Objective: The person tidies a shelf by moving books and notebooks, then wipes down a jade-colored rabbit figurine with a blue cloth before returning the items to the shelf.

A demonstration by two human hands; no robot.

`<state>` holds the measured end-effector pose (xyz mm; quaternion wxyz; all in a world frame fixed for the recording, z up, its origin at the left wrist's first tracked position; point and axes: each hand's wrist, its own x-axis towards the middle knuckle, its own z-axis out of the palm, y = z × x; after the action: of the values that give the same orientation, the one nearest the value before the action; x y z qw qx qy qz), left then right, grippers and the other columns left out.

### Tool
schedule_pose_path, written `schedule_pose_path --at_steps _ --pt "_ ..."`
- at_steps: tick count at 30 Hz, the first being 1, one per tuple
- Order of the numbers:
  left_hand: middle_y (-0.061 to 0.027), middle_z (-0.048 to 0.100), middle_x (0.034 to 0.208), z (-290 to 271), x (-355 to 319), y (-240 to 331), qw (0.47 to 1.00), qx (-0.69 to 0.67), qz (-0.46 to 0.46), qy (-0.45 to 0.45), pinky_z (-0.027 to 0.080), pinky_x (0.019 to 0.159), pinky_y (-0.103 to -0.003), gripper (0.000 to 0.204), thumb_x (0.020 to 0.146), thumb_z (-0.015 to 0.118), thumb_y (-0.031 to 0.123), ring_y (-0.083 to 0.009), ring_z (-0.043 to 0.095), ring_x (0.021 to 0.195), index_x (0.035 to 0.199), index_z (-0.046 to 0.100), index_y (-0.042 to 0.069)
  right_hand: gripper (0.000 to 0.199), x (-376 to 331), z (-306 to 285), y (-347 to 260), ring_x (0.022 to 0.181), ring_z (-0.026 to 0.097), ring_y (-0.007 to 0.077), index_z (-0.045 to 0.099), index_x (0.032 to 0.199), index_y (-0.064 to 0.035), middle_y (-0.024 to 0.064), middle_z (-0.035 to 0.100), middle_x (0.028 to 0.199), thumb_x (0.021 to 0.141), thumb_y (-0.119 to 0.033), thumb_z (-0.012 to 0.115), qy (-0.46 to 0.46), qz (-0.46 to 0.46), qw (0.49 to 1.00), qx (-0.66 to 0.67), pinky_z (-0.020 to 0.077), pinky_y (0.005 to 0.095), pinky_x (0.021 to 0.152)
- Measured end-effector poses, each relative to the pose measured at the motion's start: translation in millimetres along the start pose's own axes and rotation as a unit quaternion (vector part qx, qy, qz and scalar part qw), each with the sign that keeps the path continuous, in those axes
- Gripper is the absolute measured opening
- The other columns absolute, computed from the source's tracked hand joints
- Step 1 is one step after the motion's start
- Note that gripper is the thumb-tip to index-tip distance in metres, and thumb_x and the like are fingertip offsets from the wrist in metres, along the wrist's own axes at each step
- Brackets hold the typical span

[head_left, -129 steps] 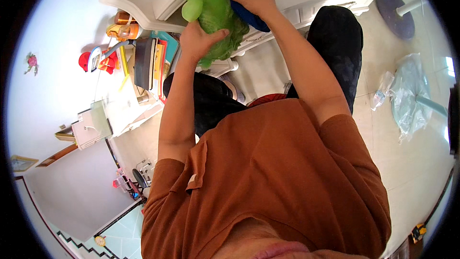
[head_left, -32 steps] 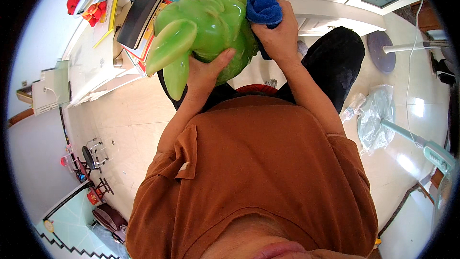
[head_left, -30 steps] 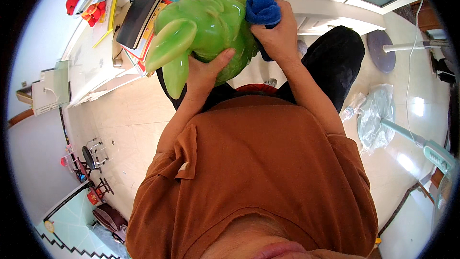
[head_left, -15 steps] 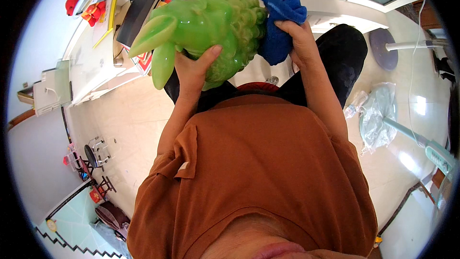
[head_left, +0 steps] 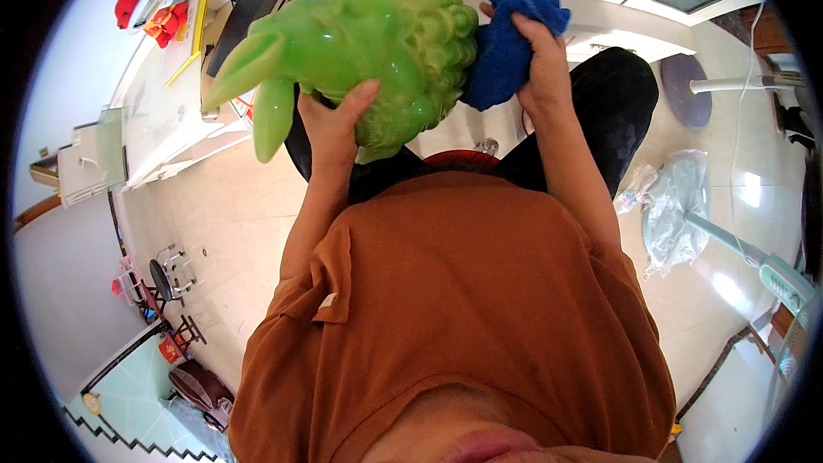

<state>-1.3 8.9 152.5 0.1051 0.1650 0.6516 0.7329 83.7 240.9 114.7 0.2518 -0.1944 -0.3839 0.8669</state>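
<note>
A big, glossy, translucent green ornament [head_left: 360, 60] is held up over my lap. Curly lumps cover its right part, and two pointed, leaf-like ends stick out at the left. My left hand [head_left: 334, 120] grips it from below, thumb on the near side and the other fingers mostly hidden behind. My right hand [head_left: 546, 64] clutches a bunched blue cloth [head_left: 501, 60] beside the ornament's right end. The cloth overlaps that end in view; how firmly it presses there I cannot tell.
At the upper left, a white desk [head_left: 159, 111] carries books, a dark box and red items. White cabinets [head_left: 634, 0] with glass panes stand ahead. To the right are a fan base [head_left: 686, 90], a clear plastic bag [head_left: 677, 206] and a white cord [head_left: 739, 120]. A folding stool [head_left: 171, 279] stands at left.
The ornament has shifted a little left, its pointed ends swinging left. My right hand has turned with the blue cloth and moved slightly to the right and up. Both grips stay on.
</note>
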Motion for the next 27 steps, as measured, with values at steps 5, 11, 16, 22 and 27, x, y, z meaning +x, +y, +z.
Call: schedule_pose_path --at_steps 5,11,16,22,27 --pt "-0.0135 0.06 0.122 10.5 4.6 8.2 0.989 -0.138 -0.041 0.027 0.049 0.096 -0.037 0.065 0.077 0.078 0.011 -0.0229 0.061 0.108 0.133 0.046 -0.003 0.062 -8.3 25.0 6.4 0.103 0.064 0.0238 0.052 0.131 -0.0006 0.0133 0.067 0.11 0.084 -0.034 0.074 -0.085 -0.147 0.932 -0.32 0.0486 0.0365 0.093" --pt "-0.0167 0.056 0.13 -15.9 27.4 -2.3 0.983 -0.176 -0.045 0.032 0.05 0.099 -0.043 0.059 0.088 0.064 0.018 -0.0291 0.059 0.115 0.139 0.041 -0.002 0.059 -31.9 17.0 38.0 0.103 0.064 0.0347 0.047 0.129 -0.001 0.0199 0.064 0.111 0.08 -0.022 0.072 -0.12 -0.189 0.902 -0.369 0.049 0.0409 0.09" --pt "-0.0155 0.055 0.132 -25.2 31.8 7.1 0.974 -0.211 -0.03 0.073 0.05 0.099 -0.043 0.056 0.09 0.061 0.019 -0.029 0.058 0.116 0.139 0.041 -0.001 0.057 -50.3 -10.1 62.9 0.106 0.063 0.0253 0.047 0.13 -0.0007 0.0184 0.059 0.119 0.082 -0.019 0.071 -0.176 -0.119 0.917 -0.337 0.0493 0.0356 0.089" --pt "-0.0151 0.054 0.13 -12.9 16.2 9.0 0.992 -0.109 0.007 0.066 0.049 0.099 -0.041 0.066 0.084 0.068 0.019 -0.029 0.057 0.117 0.14 0.039 0.0 0.07 -35.7 24.5 42.8 0.124 0.051 0.0296 0.043 0.138 -0.0014 0.0223 0.045 0.138 0.079 -0.015 0.076 -0.15 -0.24 0.894 -0.349 0.0429 0.0404 0.102" --pt "-0.0144 0.055 0.126 3.2 0.4 18.0 0.998 -0.046 0.021 0.042 0.047 0.099 -0.039 0.072 0.078 0.075 0.016 -0.0265 0.058 0.113 0.138 0.039 -0.001 0.052 -18.5 33.9 48.8 0.112 0.059 0.0284 0.053 0.129 -0.002 0.0192 0.058 0.125 0.082 -0.014 0.072 -0.099 -0.279 0.897 -0.328 0.0468 0.0405 0.097"
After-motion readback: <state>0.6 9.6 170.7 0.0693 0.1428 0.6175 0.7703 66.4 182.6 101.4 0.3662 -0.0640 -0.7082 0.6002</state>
